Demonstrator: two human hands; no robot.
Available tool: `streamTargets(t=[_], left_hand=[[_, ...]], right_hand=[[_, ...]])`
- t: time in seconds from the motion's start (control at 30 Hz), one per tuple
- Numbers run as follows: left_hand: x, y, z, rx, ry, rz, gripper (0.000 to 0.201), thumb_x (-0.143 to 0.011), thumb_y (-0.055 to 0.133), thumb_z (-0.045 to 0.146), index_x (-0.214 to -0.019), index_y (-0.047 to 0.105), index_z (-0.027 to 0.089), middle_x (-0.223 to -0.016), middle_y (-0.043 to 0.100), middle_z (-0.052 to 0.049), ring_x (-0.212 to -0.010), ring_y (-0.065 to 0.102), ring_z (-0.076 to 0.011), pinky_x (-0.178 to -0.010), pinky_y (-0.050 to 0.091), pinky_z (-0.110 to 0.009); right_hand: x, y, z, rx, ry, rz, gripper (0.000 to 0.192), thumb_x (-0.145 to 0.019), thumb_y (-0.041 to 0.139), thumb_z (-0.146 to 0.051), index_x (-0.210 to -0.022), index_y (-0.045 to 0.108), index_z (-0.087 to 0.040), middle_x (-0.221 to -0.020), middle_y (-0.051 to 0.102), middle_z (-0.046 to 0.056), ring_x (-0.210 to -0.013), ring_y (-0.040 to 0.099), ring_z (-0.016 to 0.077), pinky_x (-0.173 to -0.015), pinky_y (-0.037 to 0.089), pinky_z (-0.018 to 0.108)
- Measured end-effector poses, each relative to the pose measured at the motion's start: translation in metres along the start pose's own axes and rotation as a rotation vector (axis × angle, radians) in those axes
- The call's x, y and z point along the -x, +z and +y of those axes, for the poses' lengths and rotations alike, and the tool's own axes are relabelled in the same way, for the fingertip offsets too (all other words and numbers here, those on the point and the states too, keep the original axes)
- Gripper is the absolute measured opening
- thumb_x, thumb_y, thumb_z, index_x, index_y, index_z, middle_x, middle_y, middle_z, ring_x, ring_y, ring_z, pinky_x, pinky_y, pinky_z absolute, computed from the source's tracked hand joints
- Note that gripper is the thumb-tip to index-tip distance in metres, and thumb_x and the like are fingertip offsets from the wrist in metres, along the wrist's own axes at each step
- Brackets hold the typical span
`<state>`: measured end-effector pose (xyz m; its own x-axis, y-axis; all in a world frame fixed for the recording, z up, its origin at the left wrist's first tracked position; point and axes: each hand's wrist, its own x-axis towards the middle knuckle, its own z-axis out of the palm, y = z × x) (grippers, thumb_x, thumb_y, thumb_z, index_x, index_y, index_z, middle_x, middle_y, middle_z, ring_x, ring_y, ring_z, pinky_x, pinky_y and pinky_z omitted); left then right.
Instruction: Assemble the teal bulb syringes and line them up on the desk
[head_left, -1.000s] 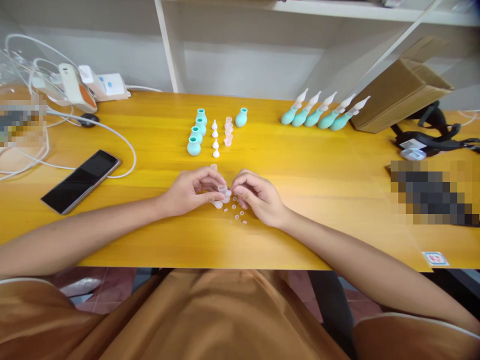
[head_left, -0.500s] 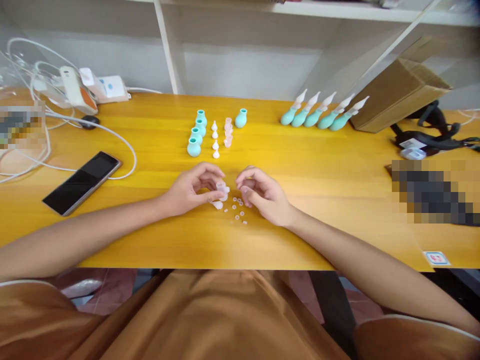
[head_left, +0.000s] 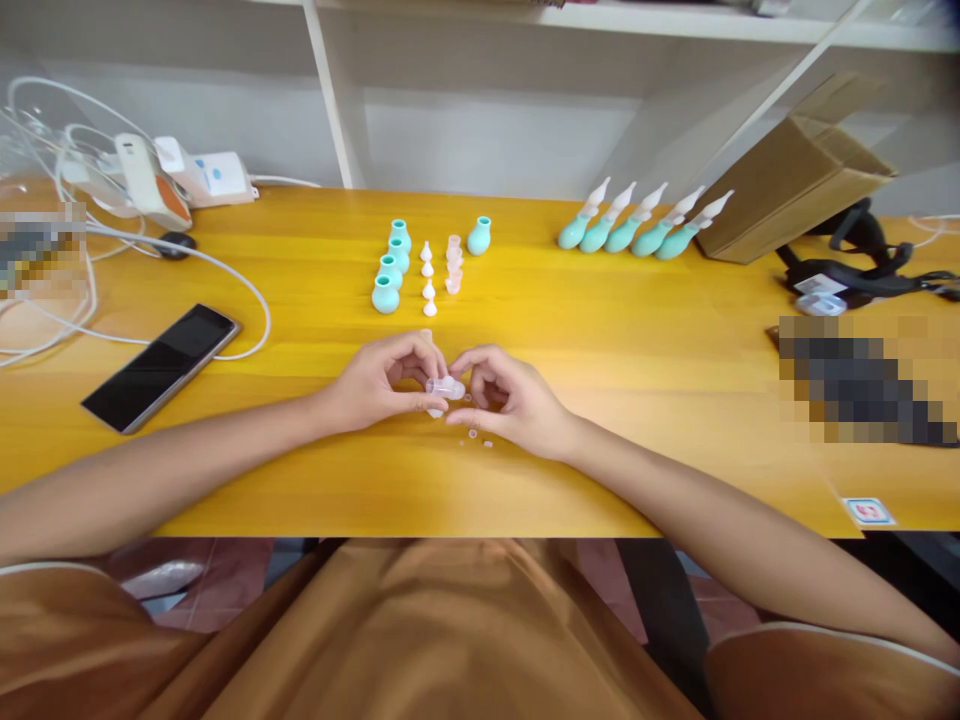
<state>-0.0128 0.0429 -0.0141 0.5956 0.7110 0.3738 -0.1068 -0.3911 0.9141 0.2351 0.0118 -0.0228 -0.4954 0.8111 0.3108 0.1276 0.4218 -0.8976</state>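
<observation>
Pinching, apparently, clear cap (head_left: 445, 387), left hand (head_left: 379, 383)

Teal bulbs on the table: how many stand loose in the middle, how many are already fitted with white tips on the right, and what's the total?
Loose teal bulbs: 4
Teal bulbs with white tips: 5
Total: 9

A black phone (head_left: 161, 366) lies left, a cardboard box (head_left: 795, 180) far right on the table (head_left: 637, 400)
</observation>
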Motion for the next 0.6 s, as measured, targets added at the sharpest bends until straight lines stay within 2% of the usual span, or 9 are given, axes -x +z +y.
streamTargets(t=[0.17, 0.37, 0.5, 0.6], left_hand=[[-0.002, -0.003, -0.002, -0.078, 0.067, -0.037, 0.028, -0.086, 0.095, 0.028, -0.097, 0.071, 0.020, -0.098, 0.070, -0.003, -0.089, 0.069, -0.0143, -0.084, 0.059, -0.028], [-0.001, -0.005, 0.002, -0.293, 0.122, -0.079, 0.030, -0.090, 0.092, 0.037, -0.096, 0.067, 0.021, -0.092, 0.069, -0.002, -0.084, 0.067, -0.0149, -0.079, 0.054, -0.027], [0.002, -0.003, 0.008, -0.483, 0.060, -0.105, 0.042, -0.090, 0.089, 0.044, -0.113, 0.063, 0.021, -0.100, 0.069, -0.003, -0.080, 0.064, -0.0154, -0.072, 0.052, -0.028], [0.005, 0.001, 0.014, -0.685, 0.078, -0.212, 0.048, -0.091, 0.084, 0.047, -0.121, 0.059, 0.020, -0.110, 0.068, -0.008, -0.092, 0.066, -0.0224, -0.084, 0.057, -0.036]], right_hand=[[-0.003, 0.002, 0.001, -0.040, 0.050, 0.012, 0.045, -0.090, 0.089, -0.056, -0.110, 0.068, -0.021, -0.066, 0.057, -0.009, -0.055, 0.046, 0.0095, -0.055, 0.036, 0.025], [-0.004, 0.003, -0.002, -0.070, 0.054, -0.022, 0.039, -0.093, 0.087, -0.053, -0.107, 0.071, -0.020, -0.068, 0.057, -0.007, -0.057, 0.046, 0.0095, -0.056, 0.037, 0.025], [-0.001, -0.002, 0.000, -0.063, 0.058, -0.008, 0.037, -0.096, 0.084, -0.054, -0.109, 0.072, -0.020, -0.076, 0.060, -0.004, -0.062, 0.048, 0.0105, -0.059, 0.039, 0.026], [0.001, -0.011, 0.002, -0.050, 0.074, 0.009, 0.035, -0.097, 0.083, -0.053, -0.110, 0.072, -0.022, -0.081, 0.061, -0.003, -0.065, 0.048, 0.0118, -0.061, 0.039, 0.027]])
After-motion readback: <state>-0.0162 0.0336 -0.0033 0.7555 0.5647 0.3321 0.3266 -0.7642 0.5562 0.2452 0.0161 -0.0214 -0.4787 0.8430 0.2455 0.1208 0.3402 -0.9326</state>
